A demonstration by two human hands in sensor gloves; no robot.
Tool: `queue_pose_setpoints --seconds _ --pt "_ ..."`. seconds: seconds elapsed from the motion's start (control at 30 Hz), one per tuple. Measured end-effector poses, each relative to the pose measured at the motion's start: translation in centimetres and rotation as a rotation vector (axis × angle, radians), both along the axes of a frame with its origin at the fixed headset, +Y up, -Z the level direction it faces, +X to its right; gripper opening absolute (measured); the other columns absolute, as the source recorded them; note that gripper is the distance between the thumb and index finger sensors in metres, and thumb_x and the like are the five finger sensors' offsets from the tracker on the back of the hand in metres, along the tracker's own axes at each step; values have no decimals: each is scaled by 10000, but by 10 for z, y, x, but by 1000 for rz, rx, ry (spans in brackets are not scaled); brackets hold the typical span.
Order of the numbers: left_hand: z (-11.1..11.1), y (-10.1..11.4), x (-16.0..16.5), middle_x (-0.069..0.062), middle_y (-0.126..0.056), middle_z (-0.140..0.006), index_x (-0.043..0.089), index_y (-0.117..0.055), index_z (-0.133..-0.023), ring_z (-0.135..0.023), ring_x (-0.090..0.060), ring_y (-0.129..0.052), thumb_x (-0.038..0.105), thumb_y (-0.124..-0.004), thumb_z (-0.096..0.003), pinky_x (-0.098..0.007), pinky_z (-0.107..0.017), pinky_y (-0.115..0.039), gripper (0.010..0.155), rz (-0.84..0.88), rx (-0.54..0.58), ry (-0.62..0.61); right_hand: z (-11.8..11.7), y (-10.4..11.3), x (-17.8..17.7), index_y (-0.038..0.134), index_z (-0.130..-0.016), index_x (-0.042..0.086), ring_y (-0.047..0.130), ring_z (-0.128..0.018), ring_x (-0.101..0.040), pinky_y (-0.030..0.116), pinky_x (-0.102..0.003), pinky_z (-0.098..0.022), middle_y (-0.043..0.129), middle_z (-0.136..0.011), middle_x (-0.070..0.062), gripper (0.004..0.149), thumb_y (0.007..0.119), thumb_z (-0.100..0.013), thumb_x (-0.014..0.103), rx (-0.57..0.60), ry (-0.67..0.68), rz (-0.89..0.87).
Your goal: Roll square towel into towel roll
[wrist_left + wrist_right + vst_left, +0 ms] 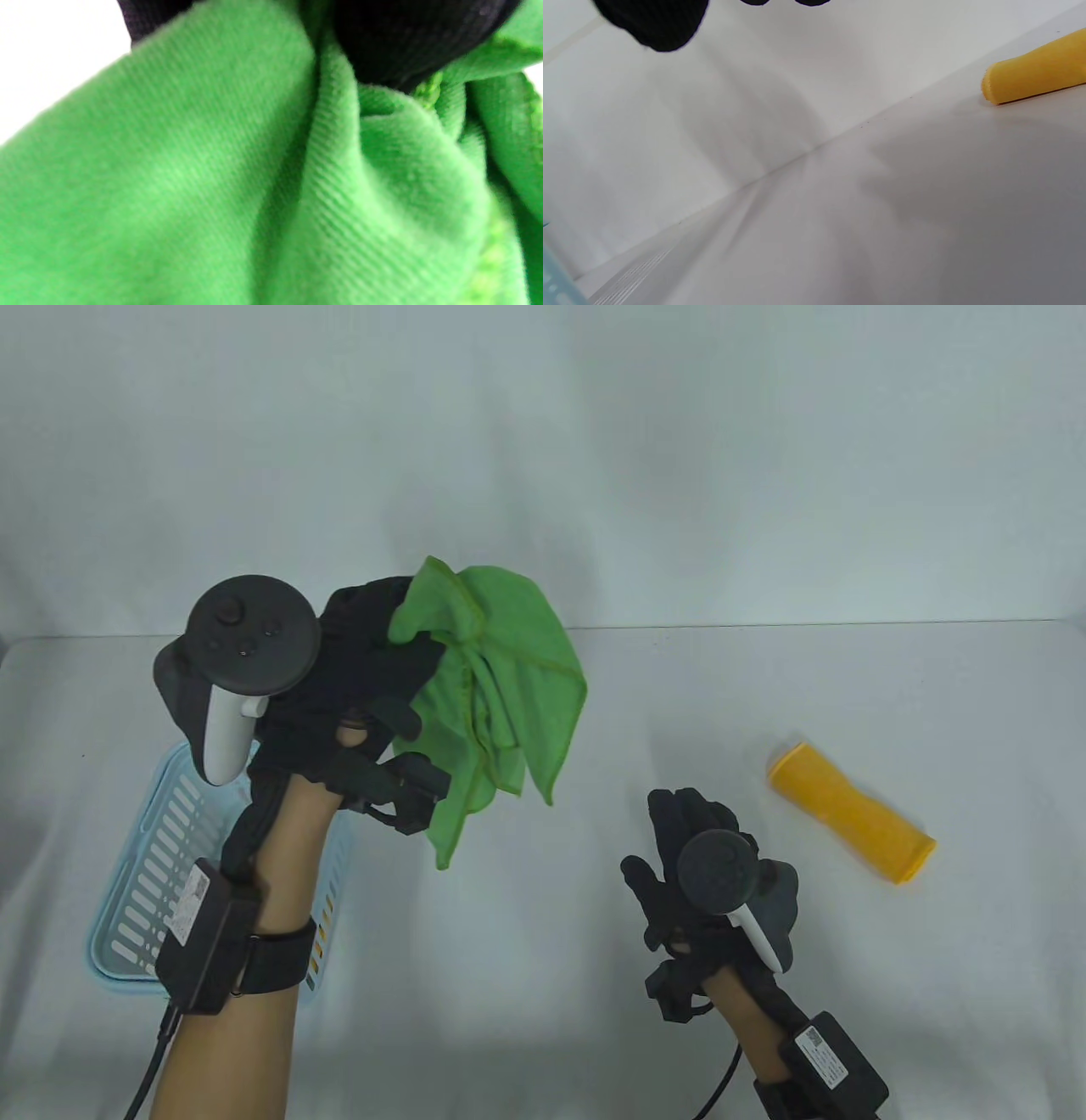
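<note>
Left hand has the green towel bunched in its grip, dangling above the table. Right hand hangs relaxed, holding nothing. Drop it crumpled like that and it'll probably roll lumpy; needs flattening first.

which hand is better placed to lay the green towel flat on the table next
Left, probably. The left hand already grips the bunched green towel up off the table, while the right hand is open and holds nothing, free to help spread it.
</note>
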State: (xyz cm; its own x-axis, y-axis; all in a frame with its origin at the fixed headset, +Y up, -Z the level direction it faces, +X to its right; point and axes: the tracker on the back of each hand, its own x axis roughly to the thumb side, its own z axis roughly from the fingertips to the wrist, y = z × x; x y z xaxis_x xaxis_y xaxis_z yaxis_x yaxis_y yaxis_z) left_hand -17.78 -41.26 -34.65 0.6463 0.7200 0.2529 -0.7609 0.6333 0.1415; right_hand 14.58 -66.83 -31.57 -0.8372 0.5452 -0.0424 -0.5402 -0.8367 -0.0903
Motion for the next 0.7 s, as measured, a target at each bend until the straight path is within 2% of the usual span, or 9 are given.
queue_pose_setpoints --seconds 0.1,0.33,0.5,0.63,0.7 --pt "-4 -21 21 30 -793 -815 283 -800 -878 -556 -117 -954 371 -861 -378 -412 -532 -863 511 -5 -37 -51 -1 2 10 363 -1001 390 338 -1091 -349 308 -667 -746 345 -1131 59 753 714 -356 561 -5 -41 -48" --pt "-7 -96 49 29 -792 -812 279 -800 -876 -553 -119 -952 371 -861 -377 -413 -531 -861 511 -13 -116 -94 1 8 28 397 -999 375 377 -1085 -352 339 -661 -744 387 -1124 53 736 722 -361 544 17 -87 -109" --pt "3 -151 50 30 -788 -813 279 -794 -879 -553 -115 -950 376 -859 -381 -409 -529 -860 512 108 -158 -128 1 9 25 417 -997 366 409 -1076 -350 362 -656 -742 416 -1117 49 725 724 -363 539 22 -73 -94" --pt "9 -182 45 27 -785 -815 276 -784 -888 -551 -113 -947 381 -855 -384 -407 -526 -859 520 146 -193 -112 2 9 22 435 -993 359 445 -1062 -349 381 -651 -739 439 -1111 47 713 724 -365 533 33 -65 -84" --pt "11 -188 42 27 -783 -814 275 -787 -886 -551 -114 -947 380 -854 -385 -406 -525 -859 516 145 -224 -121 3 10 21 438 -992 357 458 -1058 -349 391 -649 -738 453 -1106 48 709 724 -366 528 36 -59 -84"
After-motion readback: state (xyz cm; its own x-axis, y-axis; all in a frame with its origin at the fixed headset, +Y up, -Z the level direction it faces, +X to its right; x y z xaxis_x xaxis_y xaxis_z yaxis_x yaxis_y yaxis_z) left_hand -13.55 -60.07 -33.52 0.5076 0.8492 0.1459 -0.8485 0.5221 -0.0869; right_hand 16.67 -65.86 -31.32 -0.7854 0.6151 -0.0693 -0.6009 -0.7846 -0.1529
